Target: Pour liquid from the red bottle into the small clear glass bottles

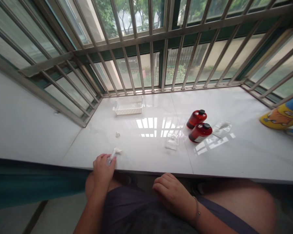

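My left hand (102,169) rests at the near edge of the white marble sill (234,156), its fingers closed on a small white tube-like object (114,152) that pokes out past the fingertips. My right hand (172,191) lies on my lap below the sill edge, fingers loosely curled and holding nothing. Two red-brown bottles with black caps (199,126) lie on their sides right of centre. A small clear square container (172,141) sits just left of them. A tiny white piece (117,134) lies beyond my left hand.
A white slatted plastic basket (128,107) stands at the back left near the window bars (151,65). A clear plastic wrapper (222,126) lies right of the bottles. A yellow and blue item (282,116) sits at the far right edge.
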Available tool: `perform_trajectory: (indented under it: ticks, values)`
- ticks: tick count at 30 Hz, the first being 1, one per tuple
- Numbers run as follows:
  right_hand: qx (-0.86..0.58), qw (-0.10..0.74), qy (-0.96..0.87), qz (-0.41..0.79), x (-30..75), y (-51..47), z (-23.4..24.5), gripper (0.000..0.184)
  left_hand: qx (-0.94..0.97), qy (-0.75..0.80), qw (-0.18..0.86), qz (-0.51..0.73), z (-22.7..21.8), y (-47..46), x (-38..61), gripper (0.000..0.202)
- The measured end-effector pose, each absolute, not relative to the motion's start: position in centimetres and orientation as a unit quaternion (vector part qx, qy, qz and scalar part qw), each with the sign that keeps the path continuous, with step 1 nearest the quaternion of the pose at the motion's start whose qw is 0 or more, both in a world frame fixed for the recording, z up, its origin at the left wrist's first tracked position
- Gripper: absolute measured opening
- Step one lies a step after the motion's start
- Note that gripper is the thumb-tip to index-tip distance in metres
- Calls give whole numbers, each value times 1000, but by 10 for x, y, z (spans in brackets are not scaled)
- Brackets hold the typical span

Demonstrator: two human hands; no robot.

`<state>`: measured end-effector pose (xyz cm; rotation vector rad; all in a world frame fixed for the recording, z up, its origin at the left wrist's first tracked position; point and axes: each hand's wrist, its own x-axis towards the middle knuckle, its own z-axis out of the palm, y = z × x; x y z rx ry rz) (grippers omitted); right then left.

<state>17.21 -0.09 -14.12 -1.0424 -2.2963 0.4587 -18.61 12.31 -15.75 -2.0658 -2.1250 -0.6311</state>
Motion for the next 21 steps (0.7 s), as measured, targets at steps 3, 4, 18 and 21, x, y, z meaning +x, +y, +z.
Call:
perform_trajectory:
  ticks: [3, 4, 18, 21]
  values:
    - [-409, 312, -841, 169, 178, -1, -140, 20, -709, -657, 60, -250, -148, 115, -168, 34]
    - [-414, 322, -835, 169, 179, -1, -140, 20, -724, -638, 55, -257, -144, 112, -158, 31]
    - [-425, 334, -828, 149, 182, -7, -141, 19, -902, -341, 114, -239, -54, 161, 13, 33]
    - [-430, 331, -826, 151, 185, -11, -143, 19, -919, -288, 140, -229, -39, 178, 34, 40]
